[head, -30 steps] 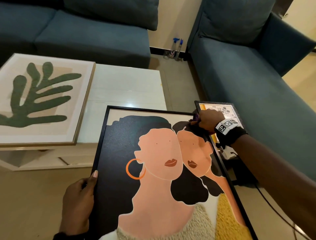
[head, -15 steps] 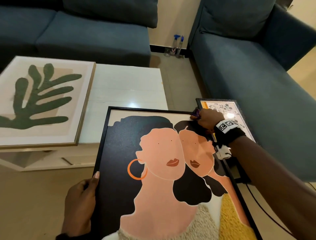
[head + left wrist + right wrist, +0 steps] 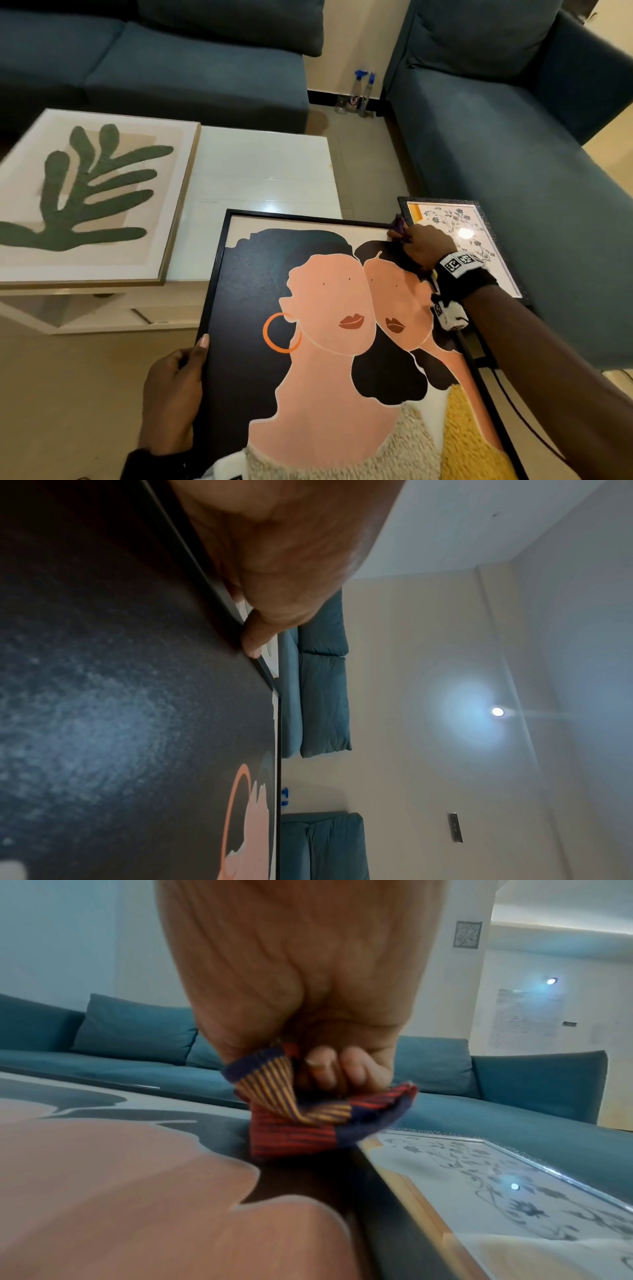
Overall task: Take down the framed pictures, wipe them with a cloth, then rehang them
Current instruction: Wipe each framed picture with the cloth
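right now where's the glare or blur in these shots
Head view: a lamp reflection glares on the small floral picture in the dark ornate frame, and straight edges bow from the wide lens. Left wrist view: a ceiling light flares with a hazy halo. Right wrist view: the striped red, navy and yellow cloth and near portrait are soft.

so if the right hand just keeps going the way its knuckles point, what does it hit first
Probably the small floral framed picture: the right hand, holding the striped cloth, sits at the top right corner of the portrait frame, and the floral frame lies just beyond. Their relative depth is unclear.
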